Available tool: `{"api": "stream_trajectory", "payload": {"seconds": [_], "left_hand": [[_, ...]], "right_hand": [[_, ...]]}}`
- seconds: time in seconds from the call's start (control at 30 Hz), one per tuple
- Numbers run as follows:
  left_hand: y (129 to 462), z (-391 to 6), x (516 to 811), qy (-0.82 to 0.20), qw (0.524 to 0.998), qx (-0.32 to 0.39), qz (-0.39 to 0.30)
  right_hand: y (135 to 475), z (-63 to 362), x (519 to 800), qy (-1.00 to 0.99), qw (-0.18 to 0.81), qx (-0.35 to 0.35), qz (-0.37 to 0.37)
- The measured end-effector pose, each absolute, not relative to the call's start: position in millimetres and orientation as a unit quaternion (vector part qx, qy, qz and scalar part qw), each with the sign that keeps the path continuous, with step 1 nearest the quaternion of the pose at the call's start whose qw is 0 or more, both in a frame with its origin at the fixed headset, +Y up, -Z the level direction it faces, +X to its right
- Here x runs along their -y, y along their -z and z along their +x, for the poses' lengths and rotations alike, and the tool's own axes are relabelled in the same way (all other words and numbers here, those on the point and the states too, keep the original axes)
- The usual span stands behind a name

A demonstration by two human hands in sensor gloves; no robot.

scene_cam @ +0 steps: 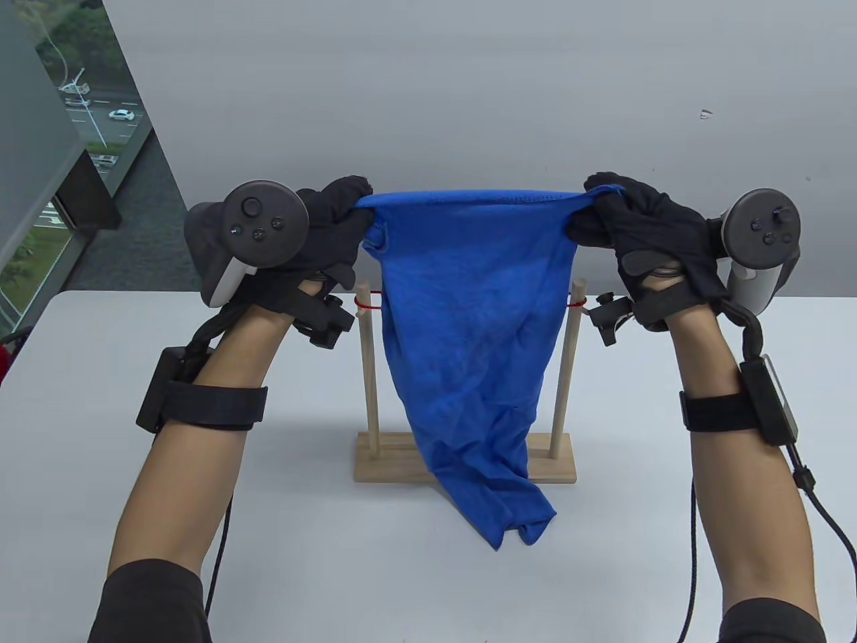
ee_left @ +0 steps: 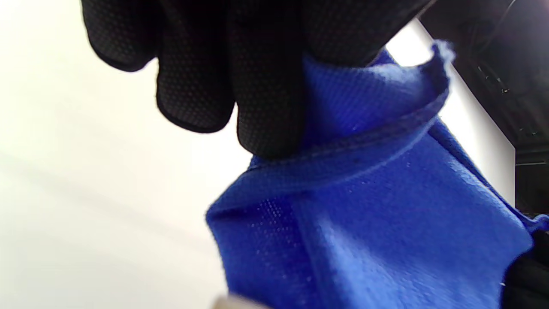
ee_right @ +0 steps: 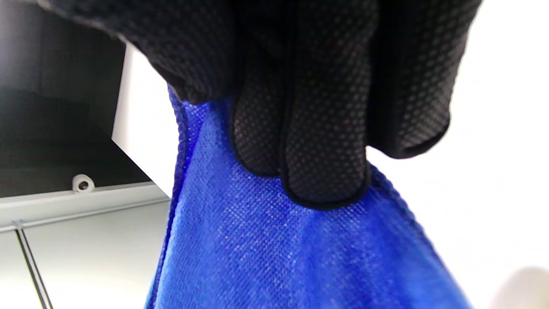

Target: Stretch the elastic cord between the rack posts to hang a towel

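A blue towel (scene_cam: 472,321) hangs stretched between my two hands, its top edge held above a small wooden rack (scene_cam: 465,462) with two upright posts. A red elastic cord (scene_cam: 368,306) runs between the post tops; its middle is hidden behind the towel. My left hand (scene_cam: 335,214) grips the towel's top left corner, seen close in the left wrist view (ee_left: 364,171). My right hand (scene_cam: 619,211) grips the top right corner, seen close in the right wrist view (ee_right: 279,240). The towel's bottom tip lies on the white table (scene_cam: 134,415) in front of the rack base.
The rack stands mid-table, with a grey wall behind it. A window is at the far left. Cables run from both wrist straps toward the bottom edge.
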State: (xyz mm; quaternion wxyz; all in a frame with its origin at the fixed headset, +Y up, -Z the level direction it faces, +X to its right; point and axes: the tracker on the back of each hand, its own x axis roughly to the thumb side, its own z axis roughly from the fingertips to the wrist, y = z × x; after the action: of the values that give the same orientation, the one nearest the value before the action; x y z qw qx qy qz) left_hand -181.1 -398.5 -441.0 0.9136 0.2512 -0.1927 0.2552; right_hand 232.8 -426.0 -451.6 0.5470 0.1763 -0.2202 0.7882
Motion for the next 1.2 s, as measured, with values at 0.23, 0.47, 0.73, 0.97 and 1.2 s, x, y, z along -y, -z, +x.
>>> {"api": "stream_trajectory", "payload": {"seconds": [0.23,0.47,0.73,0.97,1.2], "left_hand": [[460.8,-184.9,423.5,-0.239,0.932,0.193,0.191],[476.7,-193.5,466.9,-0.233,0.945,0.191,0.126],[486.1,-202.0,511.6,-0.260,0.947,0.181,0.048],[483.6,-206.9,549.4,-0.274,0.945,0.177,0.008],[481.1,-210.5,583.9,-0.321,0.932,0.169,-0.015]], "right_hand": [[465.7,237.0,444.3,-0.867,0.446,0.170,0.146],[479.7,237.3,485.4,-0.900,0.400,0.065,0.162],[484.9,239.2,529.0,-0.894,0.418,0.019,0.162],[475.1,240.3,562.9,-0.891,0.427,0.006,0.153],[470.1,245.7,591.9,-0.888,0.439,-0.025,0.132]]}}
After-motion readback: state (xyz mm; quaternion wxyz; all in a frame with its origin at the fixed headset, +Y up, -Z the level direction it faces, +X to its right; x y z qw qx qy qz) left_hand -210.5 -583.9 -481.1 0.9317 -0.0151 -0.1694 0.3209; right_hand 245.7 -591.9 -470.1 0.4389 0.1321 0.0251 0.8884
